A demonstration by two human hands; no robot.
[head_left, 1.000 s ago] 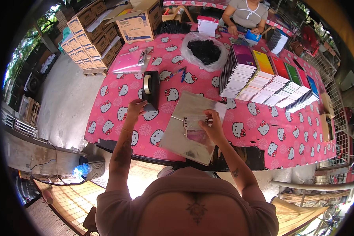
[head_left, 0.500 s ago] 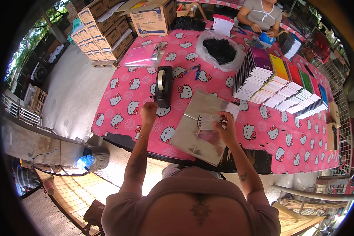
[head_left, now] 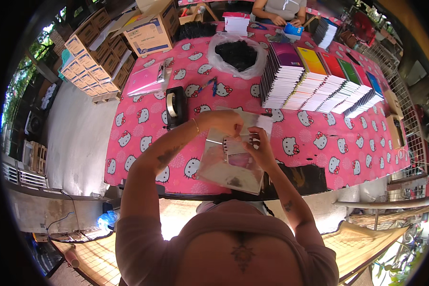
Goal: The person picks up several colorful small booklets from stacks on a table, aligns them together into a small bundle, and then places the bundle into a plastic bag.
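Observation:
A small spiral notebook (head_left: 238, 157), pale with a pinkish lower part and dark coils along its left edge, lies on a stack of clear, shiny plastic sleeves (head_left: 209, 169) in front of me. My right hand (head_left: 258, 147) grips its upper right side with bent fingers. Just above the notebook's top edge, my left hand (head_left: 228, 122) is closed in a pinch, its fingertips close to the right hand's. Whatever it pinches is too small to make out. Left of the sleeves stands a black tape dispenser (head_left: 176, 108) with a roll of tape.
Tall stacks of spiral notebooks (head_left: 291, 78) stand at the right. Beyond lie a bag of black coils (head_left: 238, 55), blue-handled pliers (head_left: 215, 87) and pink packets (head_left: 145, 81). Cartons (head_left: 150, 31) rise at the far left. Across the table a person (head_left: 281, 12) holds a blue notebook (head_left: 294, 30).
My left hand has left the tape dispenser and moved right to the notebook, meeting my right hand. The whole view has shifted, so the table's things sit further left.

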